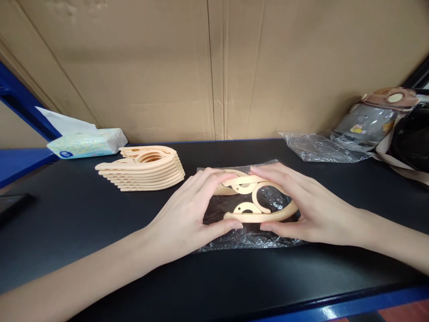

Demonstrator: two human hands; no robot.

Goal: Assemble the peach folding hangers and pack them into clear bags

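Left hand (186, 208) | right hand (323, 205) — both clamped on folded hanger (248, 218) | clear plastic (251, 239) beneath

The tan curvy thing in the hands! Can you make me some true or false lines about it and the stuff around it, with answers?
1. Both hands, the left hand and the right hand, hold the tan curvy thing. True.
2. The stack is at the picture's far right. False: the tan stack stands left of the held piece.
3. Clear plastic lies beneath the held piece. True.
4. Nothing pokes out of the tissues. False: a white tissue sticks out of the tissue pack.
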